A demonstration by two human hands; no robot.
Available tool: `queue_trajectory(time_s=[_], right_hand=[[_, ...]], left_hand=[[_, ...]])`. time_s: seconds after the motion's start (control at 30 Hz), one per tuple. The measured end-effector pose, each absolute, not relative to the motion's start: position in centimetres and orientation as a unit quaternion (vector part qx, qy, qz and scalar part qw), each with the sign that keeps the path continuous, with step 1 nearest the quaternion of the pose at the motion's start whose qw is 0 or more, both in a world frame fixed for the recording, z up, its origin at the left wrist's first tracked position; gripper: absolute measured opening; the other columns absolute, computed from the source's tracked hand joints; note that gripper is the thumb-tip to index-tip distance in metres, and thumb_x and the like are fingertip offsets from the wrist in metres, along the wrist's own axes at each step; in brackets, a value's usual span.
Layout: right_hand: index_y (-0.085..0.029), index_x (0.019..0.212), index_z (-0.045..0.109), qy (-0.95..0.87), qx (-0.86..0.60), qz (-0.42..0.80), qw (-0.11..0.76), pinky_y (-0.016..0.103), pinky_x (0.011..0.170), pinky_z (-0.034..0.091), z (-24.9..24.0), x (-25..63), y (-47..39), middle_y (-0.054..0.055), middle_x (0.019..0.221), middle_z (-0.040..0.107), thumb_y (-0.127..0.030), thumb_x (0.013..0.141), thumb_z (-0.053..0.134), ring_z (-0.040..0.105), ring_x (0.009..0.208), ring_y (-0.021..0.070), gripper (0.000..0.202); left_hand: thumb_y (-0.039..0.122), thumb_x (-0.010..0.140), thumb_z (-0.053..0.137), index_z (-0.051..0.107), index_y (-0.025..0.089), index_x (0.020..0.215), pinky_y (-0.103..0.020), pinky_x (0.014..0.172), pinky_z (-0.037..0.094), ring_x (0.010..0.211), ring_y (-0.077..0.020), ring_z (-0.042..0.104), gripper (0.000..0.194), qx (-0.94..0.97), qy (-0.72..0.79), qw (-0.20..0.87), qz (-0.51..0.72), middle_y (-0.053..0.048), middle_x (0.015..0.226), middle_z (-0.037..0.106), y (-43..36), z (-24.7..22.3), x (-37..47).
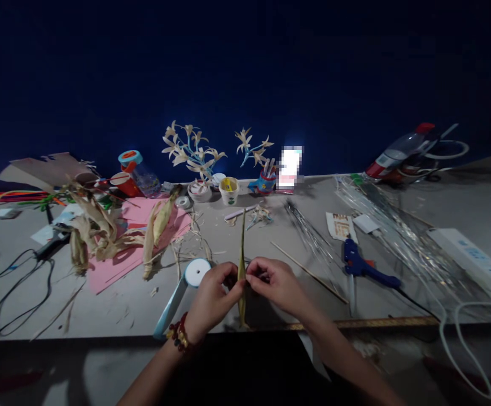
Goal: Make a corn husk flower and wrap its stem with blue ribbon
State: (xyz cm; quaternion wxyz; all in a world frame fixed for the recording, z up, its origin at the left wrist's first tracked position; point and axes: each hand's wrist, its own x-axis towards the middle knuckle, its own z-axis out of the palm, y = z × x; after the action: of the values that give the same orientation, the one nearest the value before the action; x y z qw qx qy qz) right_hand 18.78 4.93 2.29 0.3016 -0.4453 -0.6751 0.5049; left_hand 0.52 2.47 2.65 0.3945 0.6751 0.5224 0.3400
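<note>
Near the table's front edge, my left hand point(214, 293) pinches a long, narrow corn husk point(242, 254), greenish-yellow and pointed at its upper end. The husk stands lengthwise between my hands, with its lower end below my left thumb. From the other side, my right hand point(279, 285) has its thumb and forefinger closed together at the husk's edge. Its other fingers curl inward, partly hidden. A roll of light blue tape point(197, 273) lies just beyond my left wrist, its loose strip point(171, 304) running toward the table's front edge.
Dried corn husks point(101, 225) lie on pink paper point(114, 268) at left. Husk flowers point(190, 149) stand in cups at the back. On the right are thin wires point(313, 237), a blue glue gun point(366, 268), a power strip point(474, 262) and a tilted bottle point(402, 152).
</note>
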Motion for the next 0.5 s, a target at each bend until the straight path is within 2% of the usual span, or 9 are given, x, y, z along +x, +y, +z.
queue_trajectory(time_s=[0.27,0.5], right_hand=[[-0.02,0.082,0.061,-0.693,-0.437,0.508,0.266,0.023,0.058,0.041,2.74,19.23,5.06,-0.002,0.07,0.064,-0.027,0.09,0.057,0.058,0.064,0.0137,0.012],[-0.021,0.076,0.059,-0.731,-0.496,0.392,0.257,0.025,0.059,0.037,3.11,18.25,4.49,-0.001,0.07,0.065,-0.017,0.084,0.058,0.057,0.065,0.0153,0.009]], left_hand=[[0.02,0.087,0.055,0.054,0.02,0.073,-0.025,0.063,0.038,0.067,-0.0145,0.051,0.014,0.69,0.524,0.371,0.335,0.002,0.068,0.055,2.4,2.46,0.5],[0.019,0.089,0.052,0.049,0.021,0.071,-0.026,0.064,0.038,0.067,-0.0157,0.051,0.018,0.707,0.528,0.311,0.352,0.001,0.069,0.054,2.07,2.36,0.99]])
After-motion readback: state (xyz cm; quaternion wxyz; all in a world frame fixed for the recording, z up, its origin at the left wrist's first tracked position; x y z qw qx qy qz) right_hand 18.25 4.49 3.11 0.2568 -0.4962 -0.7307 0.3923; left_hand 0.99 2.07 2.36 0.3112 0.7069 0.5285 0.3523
